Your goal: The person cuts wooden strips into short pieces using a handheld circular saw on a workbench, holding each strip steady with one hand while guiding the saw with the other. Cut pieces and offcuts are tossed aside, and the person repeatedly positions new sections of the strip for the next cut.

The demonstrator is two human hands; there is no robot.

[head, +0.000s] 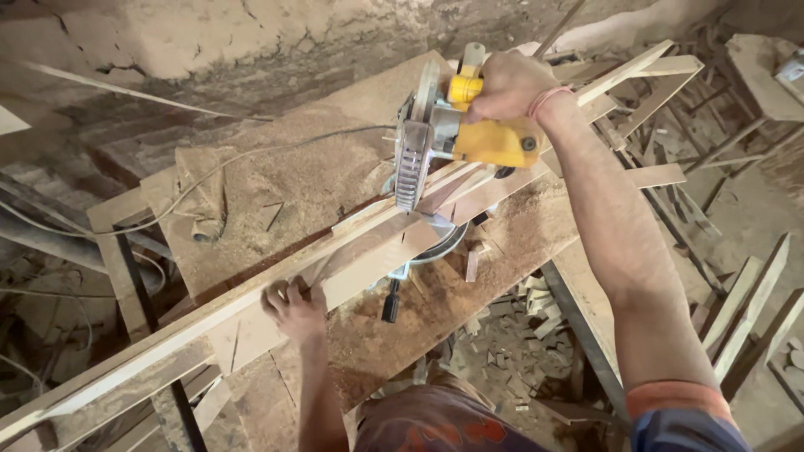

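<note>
Under left hand (293, 310) fingers, clamped flat on long wood strip (251, 305); right hand (507, 84) fingers wrapped around yellow miter saw (469, 134) handle. Best kept firmly pinned to sawdusty counter (536, 226).

We find the mitre saw (456, 134) in glossy yellow plastic at its handle, with a ribbed, dull grey metal guard at nine o'clock of it. The long strip (251, 305) beneath is pale, raw sawn wood, matt. The bench top (293, 176) is rough board under fine, powdery sawdust. At twelve o'clock, the wall (209, 42) looks like cracked, coarse plaster. The cable (251, 159) appears to be smooth rubber or plastic.
</note>
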